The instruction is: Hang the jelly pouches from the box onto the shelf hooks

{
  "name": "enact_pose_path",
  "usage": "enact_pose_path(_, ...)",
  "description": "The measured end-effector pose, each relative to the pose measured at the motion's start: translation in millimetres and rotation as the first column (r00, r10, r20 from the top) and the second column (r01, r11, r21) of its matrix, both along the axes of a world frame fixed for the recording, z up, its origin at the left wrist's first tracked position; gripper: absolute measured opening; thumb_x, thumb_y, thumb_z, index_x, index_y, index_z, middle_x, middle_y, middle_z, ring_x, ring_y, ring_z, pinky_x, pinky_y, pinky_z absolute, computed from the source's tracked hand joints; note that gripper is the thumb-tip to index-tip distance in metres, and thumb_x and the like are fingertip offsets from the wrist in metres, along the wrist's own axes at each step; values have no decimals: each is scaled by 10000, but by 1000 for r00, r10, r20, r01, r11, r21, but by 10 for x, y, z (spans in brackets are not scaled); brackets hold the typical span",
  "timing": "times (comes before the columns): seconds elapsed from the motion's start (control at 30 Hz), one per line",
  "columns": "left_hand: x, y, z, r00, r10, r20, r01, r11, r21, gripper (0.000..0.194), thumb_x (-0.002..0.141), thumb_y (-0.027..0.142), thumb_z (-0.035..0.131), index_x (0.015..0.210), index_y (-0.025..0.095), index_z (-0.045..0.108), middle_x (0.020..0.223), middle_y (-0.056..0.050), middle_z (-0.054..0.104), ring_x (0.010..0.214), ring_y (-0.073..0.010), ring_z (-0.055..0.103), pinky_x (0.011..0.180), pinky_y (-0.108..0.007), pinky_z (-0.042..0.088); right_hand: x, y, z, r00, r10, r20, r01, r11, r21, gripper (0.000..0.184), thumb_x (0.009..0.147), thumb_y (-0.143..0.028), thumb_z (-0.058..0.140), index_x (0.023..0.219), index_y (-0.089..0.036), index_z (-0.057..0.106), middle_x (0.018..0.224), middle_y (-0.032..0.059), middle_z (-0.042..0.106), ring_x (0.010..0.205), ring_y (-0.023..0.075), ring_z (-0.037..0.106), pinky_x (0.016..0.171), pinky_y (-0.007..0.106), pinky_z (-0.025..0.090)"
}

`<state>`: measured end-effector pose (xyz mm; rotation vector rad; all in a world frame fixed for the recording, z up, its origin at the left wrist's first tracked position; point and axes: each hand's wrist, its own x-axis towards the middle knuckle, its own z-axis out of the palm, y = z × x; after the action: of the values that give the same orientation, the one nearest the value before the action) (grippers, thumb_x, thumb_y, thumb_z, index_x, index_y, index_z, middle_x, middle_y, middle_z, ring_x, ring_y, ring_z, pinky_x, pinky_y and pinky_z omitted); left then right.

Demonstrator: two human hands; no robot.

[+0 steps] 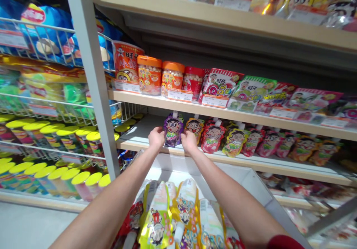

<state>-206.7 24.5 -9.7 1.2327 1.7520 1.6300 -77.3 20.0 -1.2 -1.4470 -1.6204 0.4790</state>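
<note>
A purple spouted jelly pouch (173,131) with a cartoon face stands upright at the left end of the row on the lower shelf. My left hand (157,137) has its fingers closed at the pouch's left edge. At the opposite edge, my right hand (189,141) pinches the same pouch; some fingers of both hands are hidden. Just right of it stands an orange-yellow pouch (194,126), partly covered by my right hand. Below my arms, a white box (178,164) holds several more spouted pouches lying down, among them a yellow-green pouch (156,219).
More pouches, such as a red one (213,136), continue rightward. Above them, a shelf edge (195,109) runs close over the spouts, carrying snack jars (149,74) and candy bags. A grey upright post (90,74) separates wire racks of chips (44,29) and yellow-lidded tubs on the left.
</note>
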Motion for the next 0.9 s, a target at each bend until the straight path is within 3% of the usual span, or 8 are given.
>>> enact_pose_path(0.1,154,-269,-26,998,-53,25,51,997,57,281,636,105,476,906,117,555,925,-101,600,843,-152,551,761,-250,406,222,-262,-25,996,68,49,-68,998,-8,322,704,-149,408,996,-98,533,999,100,578,935,165,520,843,270,364)
enact_pose_path(0.23,578,-677,-130,957,-281,65,274,956,108,279,641,87,464,904,114,555,937,-86,596,849,-139,546,791,-261,404,727,-661,-184,987,109,120,-109,994,-5,332,710,-133,390,1007,-88,534,1025,93,567,958,151,509,871,265,348)
enact_pose_path(0.4,1210,-1197,-263,856,-513,-62,514,858,-3,301,654,95,452,938,107,553,933,-86,598,845,-148,544,804,-281,399,1406,-1199,-388,969,80,235,-70,996,-49,346,720,-146,365,1010,-65,535,1032,110,561,970,156,502,868,273,355)
enact_pose_path(0.6,1668,-1690,-486,650,-691,-316,673,717,-182,322,670,111,424,965,162,544,946,-41,596,857,-141,532,788,-258,398,1885,-1691,-529,902,169,397,-115,981,-156,342,720,-161,359,998,-107,551,1014,92,574,948,167,514,845,292,370)
enact_pose_path(0.77,1694,-1881,-684,374,-782,-499,760,567,-319,305,673,103,388,911,181,560,913,-27,599,838,-144,523,778,-265,386,2087,-1931,-514,833,293,469,-169,942,-289,347,702,-133,364,986,-119,563,1020,93,571,941,178,514,835,286,362)
enact_pose_path(0.9,1664,-1936,-736,251,-761,-599,766,534,-358,319,648,87,402,908,191,554,926,-25,584,877,-151,498,795,-273,369,2161,-2057,-535,802,341,490,-190,924,-331,346,691,-115,367,974,-141,564,985,87,589,889,172,532,794,275,372)
